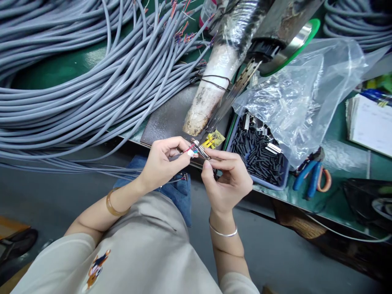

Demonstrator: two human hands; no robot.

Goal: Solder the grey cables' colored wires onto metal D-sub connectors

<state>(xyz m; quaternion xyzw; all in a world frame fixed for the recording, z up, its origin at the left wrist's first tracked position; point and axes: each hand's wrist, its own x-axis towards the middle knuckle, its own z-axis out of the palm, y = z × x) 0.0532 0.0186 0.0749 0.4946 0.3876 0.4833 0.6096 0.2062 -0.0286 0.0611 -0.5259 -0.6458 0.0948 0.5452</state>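
Note:
My left hand pinches the stripped end of a grey cable, whose thin coloured wires come out between thumb and forefinger. Those wires meet a small metal connector with a row of pins. Gripping the connector's right end between thumb and fingers is my right hand. Both hands are close together over the bench's front edge. Just behind the connector is a small yellow piece, under the tip of a white wrapped tube. Whether the wires are joined to the pins I cannot tell.
Bundles of grey cable cover the bench's left side. To the right stands a blue bin of short black tubes and connectors, partly under a clear plastic bag. Blue-handled pliers, orange-handled scissors and paper lie farther right.

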